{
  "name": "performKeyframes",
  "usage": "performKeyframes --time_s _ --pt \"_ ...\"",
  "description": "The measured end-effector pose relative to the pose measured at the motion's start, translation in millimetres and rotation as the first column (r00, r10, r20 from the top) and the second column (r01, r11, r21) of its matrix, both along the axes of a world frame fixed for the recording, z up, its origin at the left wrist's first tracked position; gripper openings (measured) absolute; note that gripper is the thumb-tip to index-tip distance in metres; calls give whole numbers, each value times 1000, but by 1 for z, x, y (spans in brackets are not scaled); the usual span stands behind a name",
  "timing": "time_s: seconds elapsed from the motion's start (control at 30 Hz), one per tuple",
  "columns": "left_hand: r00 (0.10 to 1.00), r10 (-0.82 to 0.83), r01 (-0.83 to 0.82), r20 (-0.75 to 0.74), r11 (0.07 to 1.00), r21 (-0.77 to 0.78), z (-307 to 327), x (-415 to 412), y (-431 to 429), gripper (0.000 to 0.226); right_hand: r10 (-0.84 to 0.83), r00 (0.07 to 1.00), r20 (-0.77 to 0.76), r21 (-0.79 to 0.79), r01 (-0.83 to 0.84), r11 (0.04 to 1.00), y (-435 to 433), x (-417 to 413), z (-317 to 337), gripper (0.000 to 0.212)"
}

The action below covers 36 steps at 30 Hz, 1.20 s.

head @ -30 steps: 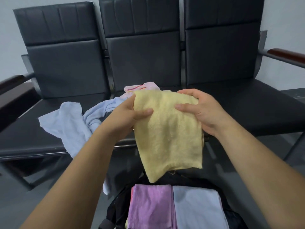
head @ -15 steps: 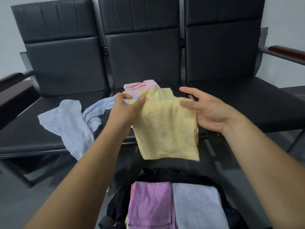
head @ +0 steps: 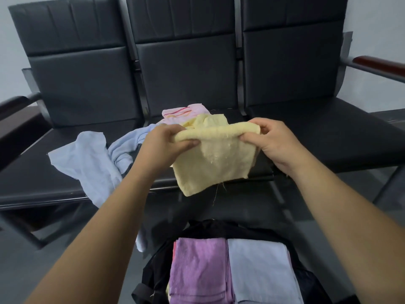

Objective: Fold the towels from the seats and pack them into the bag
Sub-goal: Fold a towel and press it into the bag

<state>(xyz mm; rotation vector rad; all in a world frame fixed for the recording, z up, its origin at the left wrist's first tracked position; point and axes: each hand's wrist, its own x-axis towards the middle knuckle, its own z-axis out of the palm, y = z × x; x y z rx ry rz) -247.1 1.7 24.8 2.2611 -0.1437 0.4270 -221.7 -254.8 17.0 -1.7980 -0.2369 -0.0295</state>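
A yellow towel (head: 215,163) hangs folded in front of me over the middle seat's front edge. My left hand (head: 166,143) pinches its folded top edge at the left end, and my right hand (head: 271,140) pinches the right end. On the seats behind lie a crumpled light blue towel (head: 92,163) and a pink striped towel (head: 184,111). Below, the open black bag (head: 157,270) holds a folded purple towel (head: 197,268) and a folded pale blue towel (head: 260,273) side by side.
Three joined black padded seats (head: 328,137) with tall backs fill the view, with armrests at the far left (head: 15,102) and far right (head: 381,64). The bag stands on a grey floor (head: 26,260) right before the seats' front edge.
The long hanging yellow towel has been folded over away from me, so it now hangs about half as long. Both hands moved up to grip the new folded top edge.
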Motion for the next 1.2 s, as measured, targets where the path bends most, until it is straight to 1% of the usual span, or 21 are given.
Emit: performKeyframes --time_s 0.07,0.1,0.17,0.2,0.27,0.33,0.37,0.43,0.5,0.53,0.57,0.63,0.67,0.73,0.8,0.87,0.93,1.03,1.1,1.17,1.2 --pt "1000 -13 14 5 985 -172 2 -1 1 15 44 991 -123 271 -9 963 3 -5 1 17" --pt "999 -52 46 -17 964 -261 1 -1 1 19 72 982 -175 368 -3 930 4 -6 1 18" --pt "991 -132 108 -34 910 -400 -1 -4 -1 37 105 964 -245 445 16 895 8 -6 2 22" --pt "989 -144 112 -38 886 -450 -1 -5 -3 40 109 956 -273 464 31 885 10 -6 1 25" --pt "991 -121 76 -60 864 -497 -4 -5 -9 32 136 935 -328 532 64 844 11 -6 -1 34" --pt "994 -78 29 -81 874 -485 -6 -3 -12 24 255 898 -358 589 5 808 8 -8 -6 48" --pt "994 -68 18 -86 876 -481 -8 -2 -13 24 320 876 -360 588 -53 807 8 -10 -9 53" --pt "992 -31 -27 -119 886 -464 -12 -1 -12 26 367 850 -377 570 -100 816 9 -13 -17 51" --pt "980 12 -100 -197 890 -445 -19 -1 -10 32 327 858 -396 570 -49 820 11 -14 -27 46" --pt "970 7 -126 -244 871 -474 -22 -3 -9 35 302 862 -407 577 -13 816 13 -13 -32 42" --pt "950 -38 -145 -311 827 -543 -25 -6 -10 37 283 860 -425 582 20 813 14 -14 -37 39" --pt "872 -224 -166 -435 701 -694 -29 -13 -14 45 261 841 -475 580 76 811 15 -13 -47 38" --pt "831 -310 -164 -463 658 -735 -32 -17 -15 47 260 826 -500 581 98 808 16 -13 -52 39" --pt "800 -376 -143 -467 636 -758 -40 -20 -16 39 258 795 -550 569 130 812 15 -12 -60 41" --pt "804 -363 -167 -472 623 -764 -51 -21 -15 37 257 764 -592 534 134 835 14 -13 -68 38" --pt "804 -339 -190 -489 633 -751 -65 -22 -13 42 243 730 -638 486 137 863 14 -16 -75 32" --pt "795 -315 -177 -519 697 -695 -81 -25 -12 35 208 695 -688 429 159 889 15 -19 -87 26" --pt "774 -251 -210 -581 764 -610 -109 -28 -5 28 136 646 -751 341 203 918 20 -24 -115 31" --pt "740 -192 -286 -645 777 -560 -130 -30 3 34 125 606 -786 311 212 927 24 -30 -137 32" --pt "692 -171 -338 -701 781 -524 -153 -33 11 36 110 574 -812 283 222 933 29 -38 -158 23" --pt "668 -158 -365 -727 782 -505 -165 -35 14 34 96 563 -821 271 236 933 32 -41 -170 23"
